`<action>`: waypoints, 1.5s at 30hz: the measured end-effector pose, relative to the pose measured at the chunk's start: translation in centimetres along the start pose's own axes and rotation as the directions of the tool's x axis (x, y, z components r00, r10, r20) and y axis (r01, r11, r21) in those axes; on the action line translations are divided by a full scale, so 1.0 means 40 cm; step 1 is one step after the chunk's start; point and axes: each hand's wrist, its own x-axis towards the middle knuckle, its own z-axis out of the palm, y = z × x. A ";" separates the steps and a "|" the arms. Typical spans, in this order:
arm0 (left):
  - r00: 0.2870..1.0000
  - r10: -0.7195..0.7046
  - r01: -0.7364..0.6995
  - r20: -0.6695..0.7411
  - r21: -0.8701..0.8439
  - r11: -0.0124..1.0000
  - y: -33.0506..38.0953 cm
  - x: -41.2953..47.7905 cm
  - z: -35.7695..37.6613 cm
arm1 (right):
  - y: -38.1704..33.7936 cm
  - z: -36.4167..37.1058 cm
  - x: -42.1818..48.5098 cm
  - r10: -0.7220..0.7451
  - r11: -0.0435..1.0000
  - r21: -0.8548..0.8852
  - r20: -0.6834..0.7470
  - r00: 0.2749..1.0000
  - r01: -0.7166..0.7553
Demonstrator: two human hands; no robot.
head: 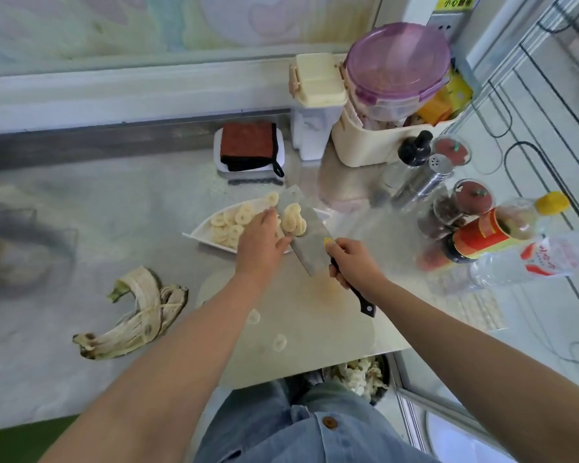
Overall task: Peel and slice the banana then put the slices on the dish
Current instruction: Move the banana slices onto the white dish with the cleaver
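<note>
Pale round cutting board (pixel 315 322) lies at 6 o'clock. Yellow-brown banana peel (pixel 137 315) at its 9 o'clock. White oblong dish (pixel 198 232) at its 11 o'clock holds pale round banana slices (pixel 226 225). The right hand (pixel 351 264) grips the broad steel cleaver (pixel 311 250) by its dark handle, blade over the dish, bearing more slices. The left hand (pixel 259 243), fingers straight and together, touches these.

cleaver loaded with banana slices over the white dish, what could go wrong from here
The pale banana slices piled on the tilted steel cleaver may slide past the white rectangular dish onto the counter. The left hand touches them close to the blade edge; a slip could nick a finger.
</note>
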 end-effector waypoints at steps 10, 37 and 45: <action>0.967 0.249 -0.235 -0.055 0.193 0.953 -0.023 0.032 0.000 | -0.008 -0.018 0.026 -0.006 0.993 -0.116 -0.085 0.996 -0.004; 0.882 0.389 -0.466 0.267 0.365 0.806 -0.023 0.020 0.022 | 0.004 -0.045 0.004 0.003 0.994 -0.111 -0.057 0.998 -0.009; 0.917 0.354 -0.399 0.182 0.412 0.819 -0.029 0.013 0.008 | 0.011 -0.055 0.000 0.011 0.995 -0.095 -0.089 0.996 -0.020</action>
